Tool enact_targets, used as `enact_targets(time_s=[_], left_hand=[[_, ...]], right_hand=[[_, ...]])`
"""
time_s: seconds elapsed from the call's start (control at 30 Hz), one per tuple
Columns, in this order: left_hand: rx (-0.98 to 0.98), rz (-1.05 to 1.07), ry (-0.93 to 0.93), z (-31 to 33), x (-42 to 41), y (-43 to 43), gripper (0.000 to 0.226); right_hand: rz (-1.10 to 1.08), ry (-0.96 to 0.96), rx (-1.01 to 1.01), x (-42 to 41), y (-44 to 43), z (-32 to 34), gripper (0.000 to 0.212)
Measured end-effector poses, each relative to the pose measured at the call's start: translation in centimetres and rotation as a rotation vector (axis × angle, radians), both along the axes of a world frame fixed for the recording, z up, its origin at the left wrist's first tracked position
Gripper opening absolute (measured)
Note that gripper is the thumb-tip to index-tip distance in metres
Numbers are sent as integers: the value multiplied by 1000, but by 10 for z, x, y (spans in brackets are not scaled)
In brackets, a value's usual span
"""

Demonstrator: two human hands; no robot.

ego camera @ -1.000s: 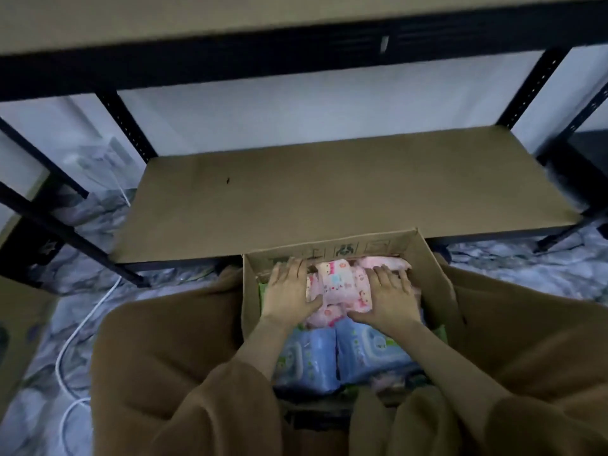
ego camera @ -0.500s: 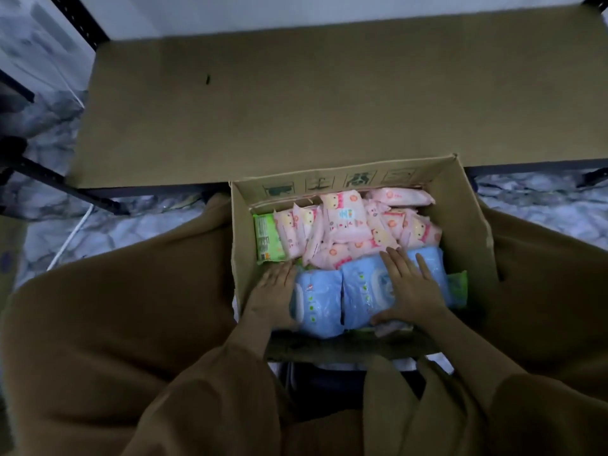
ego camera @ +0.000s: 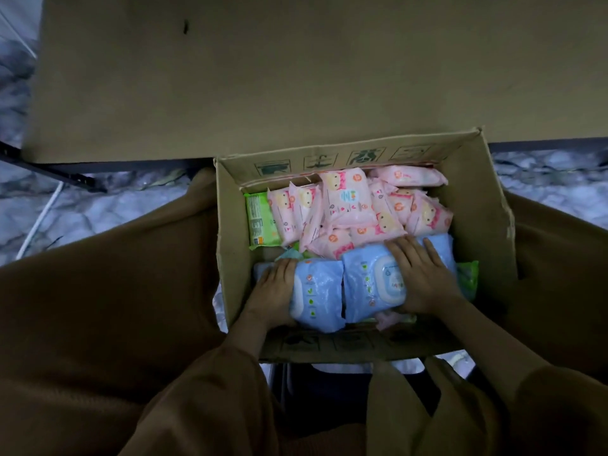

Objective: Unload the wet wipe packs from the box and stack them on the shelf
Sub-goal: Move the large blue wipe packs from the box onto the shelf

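An open cardboard box point(ego camera: 487, 205) sits on the floor between my knees, in front of the low shelf board point(ego camera: 296, 77). Several pink wet wipe packs point(ego camera: 348, 205) fill its far half, with a green pack point(ego camera: 260, 222) at the far left. Two blue packs lie side by side in the near half. My left hand point(ego camera: 273, 291) wraps the left end of the left blue pack point(ego camera: 319, 291). My right hand point(ego camera: 421, 274) spans the top of the right blue pack point(ego camera: 368, 281), fingers at its far edge and thumb at its near edge.
The shelf board is bare apart from a small dark mark point(ego camera: 186, 27). A black shelf frame bar point(ego camera: 59, 172) and a white cable point(ego camera: 39, 222) lie on the marbled floor at the left. My brown-clad legs flank the box on both sides.
A second ago both hands lay on the pink packs at the box's far end. They drew back onto the two blue packs, and my head tilted down closer to the box.
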State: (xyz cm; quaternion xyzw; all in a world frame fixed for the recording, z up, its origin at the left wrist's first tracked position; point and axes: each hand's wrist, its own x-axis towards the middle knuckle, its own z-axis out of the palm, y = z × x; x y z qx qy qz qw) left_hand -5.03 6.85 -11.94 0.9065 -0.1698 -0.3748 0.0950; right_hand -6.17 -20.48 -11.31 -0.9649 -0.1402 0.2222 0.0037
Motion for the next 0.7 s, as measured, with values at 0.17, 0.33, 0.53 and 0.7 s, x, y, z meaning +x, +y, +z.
enact_targets(time_s=[0.17, 0.33, 0.53, 0.7], left_hand=[[-41, 11, -18, 10, 1, -2, 100], [-10, 31, -127, 34, 12, -11, 95], [47, 9, -341, 93, 43, -22, 89], [110, -26, -526, 152, 57, -31, 83]], right_hand=[[-9, 6, -13, -1, 1, 9, 126], [-99, -82, -1, -7, -4, 27, 123], [-205, -289, -35, -3, -13, 74, 115], [-237, -534, 12, 5, -20, 128, 116]])
